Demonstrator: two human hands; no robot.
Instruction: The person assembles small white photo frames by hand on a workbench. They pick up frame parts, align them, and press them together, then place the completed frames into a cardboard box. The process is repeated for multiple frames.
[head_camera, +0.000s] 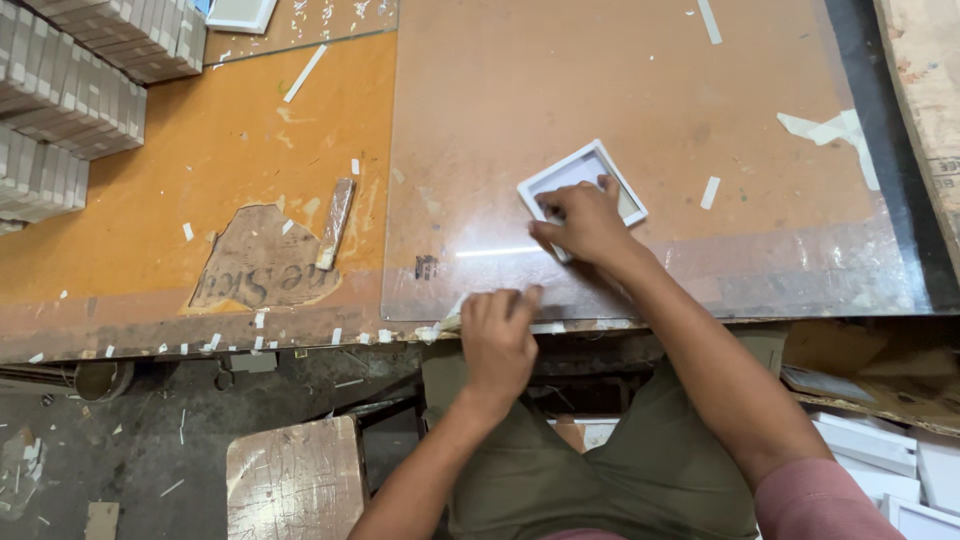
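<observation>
My right hand (585, 218) presses flat on the white frame (582, 187), which lies on the glass sheet (640, 100) near its front edge. My left hand (497, 335) pinches a rag (447, 323) at that edge. Best to hold the frame steady and wipe gently.

Both forearms were bare to above the elbow. A dusty-pink short sleeve (820, 500) showed at the lower right of the frame, and olive-green trousers (600, 470) covered the lap at bottom centre.

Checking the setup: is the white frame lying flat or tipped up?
Flat: the frame lies on the glass sheet, right hand pressing it.
</observation>
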